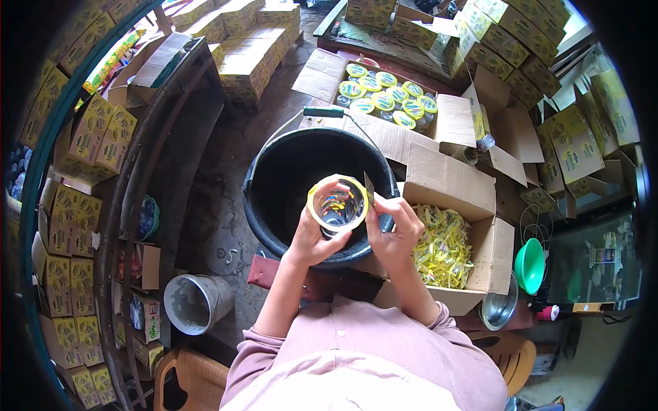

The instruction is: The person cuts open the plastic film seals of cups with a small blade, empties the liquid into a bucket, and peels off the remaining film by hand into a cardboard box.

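Note:
My left hand (317, 234) is closed around a clear plastic cup (336, 220) with a yellow rim, tilted so its open mouth faces me. Colored print shows through its wall. Beside the rim on the right, my right hand (396, 229) pinches a thin, flat, dark blade (369, 183); its lower part is hidden by the fingers. Both hands are over a large black bucket (277, 164), whose wire handle with a dark green grip (322, 111) rests at the far rim.
Right of the bucket, a cardboard box (492, 253) holds yellow plastic strips (442, 246). Behind it, another carton (449, 116) contains several yellow-lidded cups (384, 101). A grey pail (197, 305) stands at left, a green bowl (529, 266) at right. Stacked cartons (68, 226) line the sides.

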Tool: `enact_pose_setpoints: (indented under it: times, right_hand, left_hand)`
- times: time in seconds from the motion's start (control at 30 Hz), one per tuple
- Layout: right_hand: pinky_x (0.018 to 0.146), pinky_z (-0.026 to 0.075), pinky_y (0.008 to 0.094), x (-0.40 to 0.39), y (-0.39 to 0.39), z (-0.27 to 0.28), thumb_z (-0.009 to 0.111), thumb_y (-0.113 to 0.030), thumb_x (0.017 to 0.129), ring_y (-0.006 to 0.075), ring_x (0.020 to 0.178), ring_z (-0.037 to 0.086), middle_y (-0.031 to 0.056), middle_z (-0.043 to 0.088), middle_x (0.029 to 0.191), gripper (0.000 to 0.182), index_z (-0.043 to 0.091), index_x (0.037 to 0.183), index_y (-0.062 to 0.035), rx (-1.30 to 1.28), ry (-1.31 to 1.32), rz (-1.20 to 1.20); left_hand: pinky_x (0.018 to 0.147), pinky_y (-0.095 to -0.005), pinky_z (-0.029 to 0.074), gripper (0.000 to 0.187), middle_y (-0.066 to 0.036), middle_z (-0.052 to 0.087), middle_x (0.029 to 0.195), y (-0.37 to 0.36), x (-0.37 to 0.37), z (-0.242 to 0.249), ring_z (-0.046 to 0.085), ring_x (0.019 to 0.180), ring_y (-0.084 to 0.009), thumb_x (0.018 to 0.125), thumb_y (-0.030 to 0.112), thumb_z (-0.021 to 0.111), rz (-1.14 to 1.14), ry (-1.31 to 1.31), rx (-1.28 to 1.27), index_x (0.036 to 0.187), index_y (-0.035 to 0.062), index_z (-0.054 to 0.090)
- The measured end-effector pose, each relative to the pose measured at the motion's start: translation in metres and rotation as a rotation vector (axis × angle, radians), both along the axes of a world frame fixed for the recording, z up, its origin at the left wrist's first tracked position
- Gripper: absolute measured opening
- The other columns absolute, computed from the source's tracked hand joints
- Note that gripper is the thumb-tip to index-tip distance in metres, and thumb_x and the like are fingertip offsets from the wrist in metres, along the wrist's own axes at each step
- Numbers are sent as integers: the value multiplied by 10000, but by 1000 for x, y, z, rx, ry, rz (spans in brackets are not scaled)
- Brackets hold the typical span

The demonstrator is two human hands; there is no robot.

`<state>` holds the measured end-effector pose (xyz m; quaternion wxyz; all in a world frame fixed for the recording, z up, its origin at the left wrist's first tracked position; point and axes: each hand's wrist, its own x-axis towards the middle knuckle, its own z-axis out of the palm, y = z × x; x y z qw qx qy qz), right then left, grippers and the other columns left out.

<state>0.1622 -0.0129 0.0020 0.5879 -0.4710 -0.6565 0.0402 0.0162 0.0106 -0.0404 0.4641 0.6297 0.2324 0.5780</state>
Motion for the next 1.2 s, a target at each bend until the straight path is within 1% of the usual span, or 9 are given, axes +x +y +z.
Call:
enact_pose_setpoints:
  times: [0.23,0.37,0.47,0.67,0.77,0.87,0.97,1.1,1.2]
  right_hand:
    - [539,475,281,-4,1,-2,677,83,672,195,586,593,79,591,685,257,653,894,-44,30,-53,-24]
    - [539,481,268,-2,4,0,676,89,670,182,591,602,79,600,688,256,656,892,-39,33,-52,-10]
    - [545,491,255,2,6,3,676,90,673,170,603,614,86,615,699,247,658,886,-32,-3,23,91]
    - [557,498,253,4,4,6,673,93,676,169,619,625,96,627,714,238,657,881,-27,-4,-12,88]
    - [560,497,255,4,5,5,674,93,675,168,620,627,96,628,717,229,654,870,-24,-8,-10,88]
    - [563,495,255,4,5,7,676,89,679,169,620,629,94,623,710,210,647,858,-17,-17,7,102]
    - [563,493,252,0,2,4,681,70,690,168,619,629,88,615,698,190,640,855,-15,-97,106,81]
    - [563,493,253,-4,-5,-1,684,50,703,166,614,625,82,610,691,173,635,853,-20,-44,74,-1]
    - [562,493,255,-4,-10,-5,686,46,707,161,607,618,82,611,696,165,632,844,-27,-14,31,-12]
  left_hand:
    - [862,-308,467,679,-129,509,1129,-1,3,-2,560,1003,-199,668,28,722,105,80,28,1251,24,375]
    - [859,-305,467,668,-113,538,1086,-3,2,1,569,987,-189,658,32,734,77,92,46,1235,21,398]
    - [859,-301,467,647,-100,557,1062,-2,1,0,573,982,-179,646,23,733,48,48,14,1216,15,427]
    - [874,-290,460,639,-91,561,1061,-4,1,5,571,981,-177,620,7,709,8,63,-30,1202,6,444]
    - [885,-293,453,648,-96,555,1076,-5,0,3,563,994,-175,608,32,713,-50,52,-92,1198,6,448]
    - [893,-298,446,644,-105,534,1110,-4,-1,5,553,1007,-175,602,57,716,-77,37,-50,1188,6,455]
    - [896,-298,440,642,-109,513,1137,-3,0,1,541,1025,-175,595,75,716,-15,18,-59,1180,5,461]
    - [922,-319,415,685,-100,449,1167,-3,-2,1,509,1057,-193,622,23,721,51,14,5,1234,28,414]
    - [894,-315,437,661,-124,466,1161,-2,-1,3,525,1046,-209,624,35,737,98,45,30,1206,16,426]
